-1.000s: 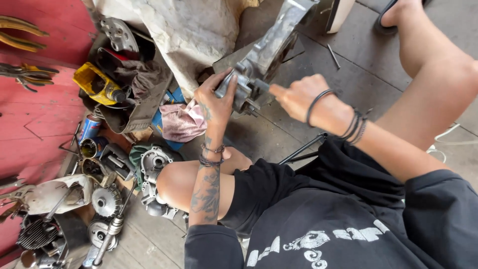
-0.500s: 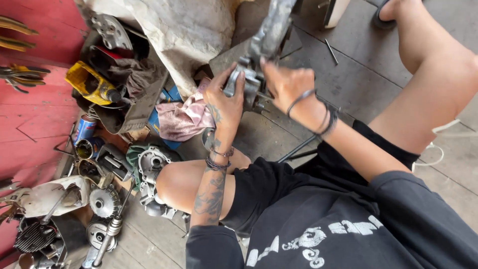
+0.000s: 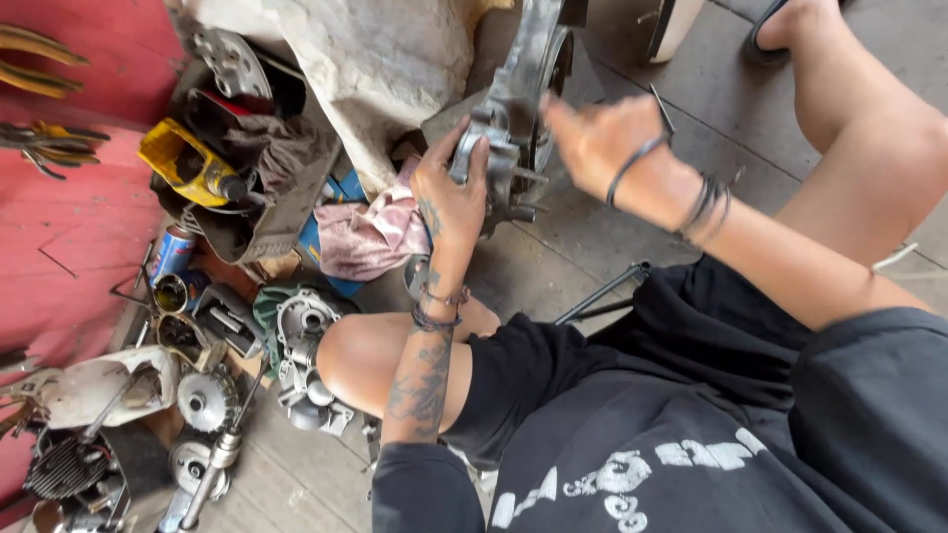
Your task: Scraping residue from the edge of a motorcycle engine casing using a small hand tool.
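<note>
1. Grey metal engine casing: a long, cast part standing on end on the concrete floor, just in front of the person's bent knees, near the top middle of the view.
2. The left hand grips the casing's lower left edge, fingers curled over the metal and thumb pressed against it. Dark bands circle the tattooed wrist.
3. The right hand is blurred, beside the casing's right side, fingers loosely spread. Whether it touches the metal cannot be told. Black bands sit on this wrist.
4. A pale pink rag lies crumpled on the floor just left of the left hand.
5. A large off-white cloth is heaped behind the rag, touching the casing's left side.
6. A yellow rectangular container with a dark cap lies on its side in a cluttered tray, further left.
7. A small blue and red can stands below the yellow container.
8. Grey gears and engine parts lie beside the person's left knee.
9. A red surface fills the left edge.
</note>
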